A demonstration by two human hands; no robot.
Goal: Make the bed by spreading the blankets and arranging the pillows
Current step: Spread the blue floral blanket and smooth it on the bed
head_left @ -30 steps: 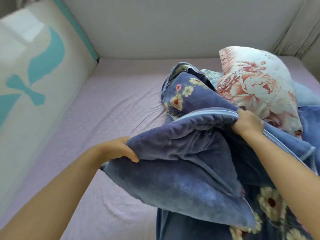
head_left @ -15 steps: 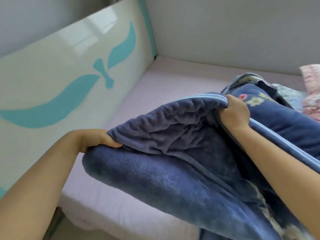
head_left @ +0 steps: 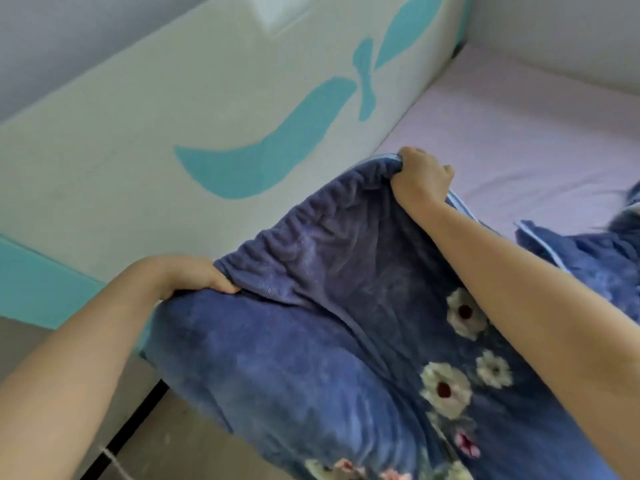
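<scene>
Both hands gripped the blue floral blanket, bunched above the bed's near corner: left hand and right hand closed on its edge. Spreading evenly probably required keeping that edge taut.

Both hands' grip on blue blanket

No text or labels — none readable.

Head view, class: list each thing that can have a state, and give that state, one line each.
Blue floral blanket: bunched, lifted, gripped along one edge.
Left hand: closed on blanket edge.
Right hand: closed on blanket edge.
Pink sheet: uncovered, slightly wrinkled.
</scene>
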